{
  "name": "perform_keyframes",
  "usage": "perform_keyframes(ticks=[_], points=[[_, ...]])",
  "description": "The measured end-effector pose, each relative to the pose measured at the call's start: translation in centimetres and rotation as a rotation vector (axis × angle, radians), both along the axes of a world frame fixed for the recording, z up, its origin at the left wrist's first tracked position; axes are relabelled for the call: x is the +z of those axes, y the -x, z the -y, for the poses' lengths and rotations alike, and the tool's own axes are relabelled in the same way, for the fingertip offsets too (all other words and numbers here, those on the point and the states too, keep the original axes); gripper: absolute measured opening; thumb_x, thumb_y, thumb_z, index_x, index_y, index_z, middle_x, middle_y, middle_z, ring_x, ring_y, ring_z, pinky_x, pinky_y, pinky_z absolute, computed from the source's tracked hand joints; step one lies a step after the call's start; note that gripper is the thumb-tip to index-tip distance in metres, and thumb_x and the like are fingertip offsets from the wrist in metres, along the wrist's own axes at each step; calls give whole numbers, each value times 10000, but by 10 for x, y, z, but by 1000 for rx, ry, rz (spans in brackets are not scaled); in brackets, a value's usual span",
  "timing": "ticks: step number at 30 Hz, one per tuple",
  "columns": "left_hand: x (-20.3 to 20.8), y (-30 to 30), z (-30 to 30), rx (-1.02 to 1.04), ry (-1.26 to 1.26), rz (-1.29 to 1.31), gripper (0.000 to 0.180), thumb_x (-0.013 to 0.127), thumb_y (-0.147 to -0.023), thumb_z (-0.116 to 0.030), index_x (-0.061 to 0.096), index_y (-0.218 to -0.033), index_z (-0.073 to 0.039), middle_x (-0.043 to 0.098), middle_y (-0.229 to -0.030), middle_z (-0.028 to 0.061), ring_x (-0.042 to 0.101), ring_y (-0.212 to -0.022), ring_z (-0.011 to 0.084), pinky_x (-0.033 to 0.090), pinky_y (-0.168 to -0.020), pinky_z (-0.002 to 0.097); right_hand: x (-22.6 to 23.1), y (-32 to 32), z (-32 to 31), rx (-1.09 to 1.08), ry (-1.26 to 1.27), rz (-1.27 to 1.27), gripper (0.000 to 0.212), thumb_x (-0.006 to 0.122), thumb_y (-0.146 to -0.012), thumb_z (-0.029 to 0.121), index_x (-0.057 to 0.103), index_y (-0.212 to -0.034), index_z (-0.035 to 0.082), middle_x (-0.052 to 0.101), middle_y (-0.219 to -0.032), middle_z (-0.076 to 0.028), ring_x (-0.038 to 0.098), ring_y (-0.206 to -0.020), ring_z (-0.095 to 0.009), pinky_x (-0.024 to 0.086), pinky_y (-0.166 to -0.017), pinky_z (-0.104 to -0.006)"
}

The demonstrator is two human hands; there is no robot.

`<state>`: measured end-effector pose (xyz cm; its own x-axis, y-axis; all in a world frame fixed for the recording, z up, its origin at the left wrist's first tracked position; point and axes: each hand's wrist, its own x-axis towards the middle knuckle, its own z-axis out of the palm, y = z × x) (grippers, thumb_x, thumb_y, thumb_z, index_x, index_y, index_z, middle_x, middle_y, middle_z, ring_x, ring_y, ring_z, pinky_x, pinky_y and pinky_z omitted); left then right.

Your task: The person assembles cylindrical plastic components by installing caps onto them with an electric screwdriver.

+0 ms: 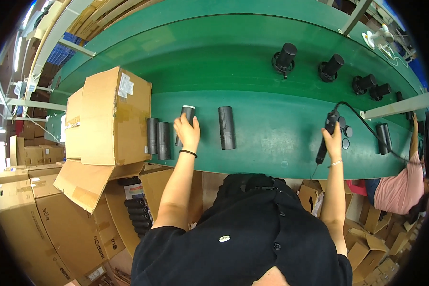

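My left hand (188,131) grips a black cylinder with a white end (188,112) lying on the green conveyor belt (252,71). Another black cylinder (227,127) lies just to its right, and two more (158,137) stand side by side to its left, against a cardboard box. My right hand (332,139) holds a black corded tool (326,136) upright-slanted on the belt, its cable (367,126) running off to the right. Small round black caps (346,137) lie beside that tool.
An open cardboard box (109,117) rests on the belt's left end. Further along the belt are several black cylinder assemblies (284,58). A person in a pink top (398,188) works at the right. Cardboard boxes (57,214) holding black tubes stand on the floor.
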<state>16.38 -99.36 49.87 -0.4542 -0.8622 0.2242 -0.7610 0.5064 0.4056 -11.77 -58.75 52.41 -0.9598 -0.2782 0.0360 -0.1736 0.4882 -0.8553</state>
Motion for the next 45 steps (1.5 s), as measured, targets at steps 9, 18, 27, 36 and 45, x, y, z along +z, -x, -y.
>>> perform_keyframes(ticks=[9,18,27,36,45], points=[[-14,-37,59,-34,-395,337,797,739,-720,-353,329,-1304,3,587,-1040,160,595,-939,323,495,-794,406,123,-8,-17,-29,271,33,385,610,-768,9,536,-1146,8,618,-934,-61,559,-787,-97,444,-693,-234],[93,-9,-3,-248,-1523,-875,505,661,-767,-126,441,-1215,-51,583,-1033,122,554,-1004,219,431,-877,408,191,-31,5,255,594,-15,374,601,-828,75,498,-1165,-47,600,-984,-124,558,-798,-158,448,-688,-260],[127,38,-87,-736,-1218,-878,572,746,-698,-49,445,-1184,-47,564,-1070,63,540,-1025,157,436,-890,318,253,-48,34,509,966,-89,417,620,-801,193,467,-1124,-23,504,-987,-169,494,-847,-222,430,-708,-307],[139,65,-130,-932,-642,-710,587,732,-604,18,497,-1132,-86,487,-1157,69,488,-1116,210,432,-913,310,323,-64,1,815,1329,-243,514,821,-615,226,476,-955,52,474,-863,-47,449,-753,-127,378,-610,-218],[141,85,-152,-1001,-600,-759,580,764,-589,-11,504,-1104,-76,533,-1121,84,510,-1071,249,394,-953,364,327,-105,45,878,1249,-266,434,821,-664,156,482,-920,67,535,-817,-48,518,-661,-135,469,-536,-212]])
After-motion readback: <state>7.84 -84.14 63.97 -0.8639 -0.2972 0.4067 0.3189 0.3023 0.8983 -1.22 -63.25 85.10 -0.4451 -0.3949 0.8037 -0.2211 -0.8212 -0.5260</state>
